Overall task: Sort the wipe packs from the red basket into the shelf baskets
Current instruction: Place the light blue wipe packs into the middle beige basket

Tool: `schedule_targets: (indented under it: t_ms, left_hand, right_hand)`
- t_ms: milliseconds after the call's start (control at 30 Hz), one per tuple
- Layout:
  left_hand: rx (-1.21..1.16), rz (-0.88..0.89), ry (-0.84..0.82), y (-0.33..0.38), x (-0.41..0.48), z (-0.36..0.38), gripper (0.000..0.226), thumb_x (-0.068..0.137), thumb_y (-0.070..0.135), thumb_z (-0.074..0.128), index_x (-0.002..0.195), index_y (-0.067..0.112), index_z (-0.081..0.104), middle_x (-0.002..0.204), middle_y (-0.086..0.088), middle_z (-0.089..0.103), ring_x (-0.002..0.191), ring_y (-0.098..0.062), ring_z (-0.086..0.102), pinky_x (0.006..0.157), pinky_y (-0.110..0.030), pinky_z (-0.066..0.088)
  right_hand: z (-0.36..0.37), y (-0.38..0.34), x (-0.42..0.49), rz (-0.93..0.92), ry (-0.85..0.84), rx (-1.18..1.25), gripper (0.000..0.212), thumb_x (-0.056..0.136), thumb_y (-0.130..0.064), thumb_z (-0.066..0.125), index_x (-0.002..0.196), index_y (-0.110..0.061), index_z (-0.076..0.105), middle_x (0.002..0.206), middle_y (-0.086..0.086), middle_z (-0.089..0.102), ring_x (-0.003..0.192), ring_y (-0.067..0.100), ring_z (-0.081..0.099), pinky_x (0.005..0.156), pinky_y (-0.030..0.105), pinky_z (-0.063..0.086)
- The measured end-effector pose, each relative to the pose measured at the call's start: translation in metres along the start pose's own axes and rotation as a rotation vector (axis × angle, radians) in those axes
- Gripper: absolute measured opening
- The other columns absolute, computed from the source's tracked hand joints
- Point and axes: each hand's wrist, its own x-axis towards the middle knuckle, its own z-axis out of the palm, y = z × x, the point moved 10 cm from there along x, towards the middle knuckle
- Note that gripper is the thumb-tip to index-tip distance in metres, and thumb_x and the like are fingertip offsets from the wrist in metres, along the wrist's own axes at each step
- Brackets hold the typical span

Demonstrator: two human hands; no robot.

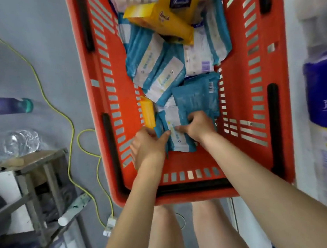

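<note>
The basket and a yellow pack are cut off by the top edge. Behind a teal pack, fingers of the left hand are hidden. The package at right is blurred.

Red basket with slotted walls, black handles. Wipe packs teal with white label panels; some yellow packs with navy logo patch. Yellow cable on grey floor.

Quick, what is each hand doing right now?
Left hand: grips the labelled pack.
Right hand: fingers curled on the plain teal pack.
</note>
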Motion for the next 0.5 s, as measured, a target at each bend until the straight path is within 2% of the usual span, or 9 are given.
schedule_targets:
  t_ms: [100, 167, 233, 300, 333, 400, 500]
  left_hand:
    - [0.132, 0.075, 0.075, 0.013, -0.002, -0.008, 0.027, 0.087, 0.034, 0.066, 0.103, 0.013, 0.062, 0.099, -0.014, 0.067, 0.098, -0.037, 0.061, 0.077, -0.039, 0.049]
    - [0.112, 0.150, 0.098, 0.023, -0.008, -0.017, 0.020, 0.089, 0.029, 0.063, 0.100, 0.012, 0.062, 0.095, -0.014, 0.068, 0.094, -0.036, 0.061, 0.073, -0.038, 0.049]
    - [-0.010, 0.272, 0.092, 0.037, -0.020, -0.031, 0.015, 0.088, 0.027, 0.064, 0.084, 0.014, 0.059, 0.077, -0.006, 0.066, 0.078, -0.029, 0.061, 0.061, -0.033, 0.042]
    - [-0.138, 0.365, 0.053, 0.053, -0.039, -0.053, 0.023, 0.087, 0.026, 0.067, 0.069, 0.021, 0.053, 0.062, 0.006, 0.059, 0.062, -0.016, 0.055, 0.053, -0.030, 0.035]
    - [-0.247, 0.394, 0.010, 0.062, -0.051, -0.065, 0.026, 0.086, 0.023, 0.068, 0.065, 0.022, 0.052, 0.061, 0.007, 0.059, 0.059, -0.013, 0.054, 0.053, -0.029, 0.037]
    - [-0.595, 0.417, -0.142, 0.080, -0.078, -0.088, 0.025, 0.086, 0.013, 0.067, 0.065, 0.023, 0.057, 0.067, 0.004, 0.065, 0.064, -0.011, 0.060, 0.059, -0.030, 0.049]
    - [-1.063, 0.355, -0.439, 0.102, -0.122, -0.113, 0.004, 0.080, 0.010, 0.062, 0.078, 0.011, 0.059, 0.083, -0.004, 0.071, 0.080, -0.017, 0.069, 0.071, -0.034, 0.059]
  right_hand:
    - [0.003, 0.001, 0.001, 0.003, -0.032, 0.081, 0.029, 0.081, -0.020, 0.075, 0.105, -0.007, 0.066, 0.105, 0.006, 0.068, 0.099, 0.024, 0.063, 0.087, 0.035, 0.051]
    - [-0.008, -0.001, -0.006, 0.028, -0.026, 0.162, 0.031, 0.084, -0.018, 0.071, 0.112, -0.006, 0.064, 0.113, 0.010, 0.067, 0.103, 0.028, 0.063, 0.090, 0.039, 0.051]
    - [-0.027, -0.006, -0.018, 0.026, -0.019, 0.285, 0.027, 0.088, -0.015, 0.066, 0.113, -0.008, 0.063, 0.112, 0.009, 0.067, 0.096, 0.024, 0.064, 0.081, 0.035, 0.053]
    - [-0.049, -0.012, -0.042, 0.013, -0.028, 0.424, 0.022, 0.090, -0.015, 0.064, 0.111, -0.011, 0.062, 0.104, 0.004, 0.067, 0.086, 0.018, 0.065, 0.067, 0.028, 0.052]
    - [-0.060, -0.016, -0.057, 0.003, -0.028, 0.499, 0.020, 0.090, -0.015, 0.063, 0.110, -0.012, 0.063, 0.102, 0.002, 0.069, 0.082, 0.016, 0.066, 0.065, 0.027, 0.052]
    - [-0.080, -0.022, -0.091, 0.000, -0.041, 0.717, 0.019, 0.090, -0.017, 0.063, 0.108, -0.012, 0.065, 0.099, 0.008, 0.073, 0.081, 0.019, 0.071, 0.068, 0.031, 0.056]
    - [-0.096, -0.047, -0.157, -0.022, -0.227, 1.216, 0.024, 0.084, -0.022, 0.058, 0.098, -0.011, 0.074, 0.100, 0.013, 0.073, 0.085, 0.022, 0.072, 0.067, 0.033, 0.059]
